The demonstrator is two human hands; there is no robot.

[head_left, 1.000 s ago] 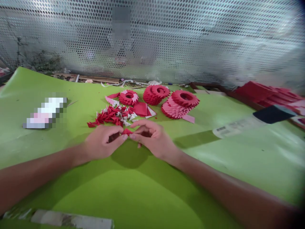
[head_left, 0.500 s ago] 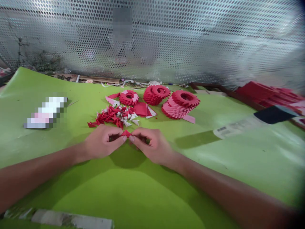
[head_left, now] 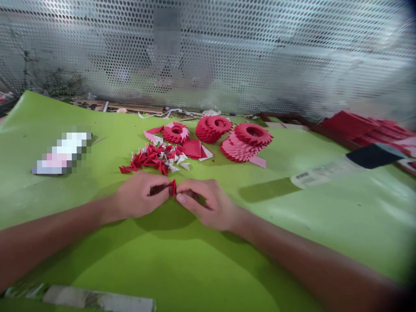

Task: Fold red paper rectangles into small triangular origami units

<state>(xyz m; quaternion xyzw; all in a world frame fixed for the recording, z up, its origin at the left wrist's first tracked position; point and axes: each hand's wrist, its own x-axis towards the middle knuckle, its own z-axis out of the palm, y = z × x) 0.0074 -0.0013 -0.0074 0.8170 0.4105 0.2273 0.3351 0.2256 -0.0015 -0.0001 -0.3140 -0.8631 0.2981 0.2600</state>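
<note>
Between my two hands is a small folded red paper piece [head_left: 173, 188], now seen nearly edge-on. My left hand [head_left: 139, 193] pinches it with thumb and forefinger. At its right edge, my right hand [head_left: 208, 203] has thumb and fingertips curled in a pinch against it; the exact contact is partly hidden. Just beyond my left hand lies a loose heap of folded red and white paper triangles [head_left: 154, 157]. Behind the heap stands a small red and pink paper ring [head_left: 176, 132], with a stack of flat red paper squares [head_left: 192, 148] to its right.
Two taller interlocked paper rings, one red [head_left: 209, 131] and one pink and red [head_left: 242, 147], stand further back. A clear bottle with a dark cap [head_left: 373, 156] lies at right, before a tray of red paper [head_left: 354, 125]. A blurred-out object [head_left: 61, 154] lies left on the green tabletop [head_left: 182, 268].
The red paper piece has turned from showing its flat triangular face to nearly edge-on. My right fingertips have shifted slightly right and down; my left hand has barely moved.
</note>
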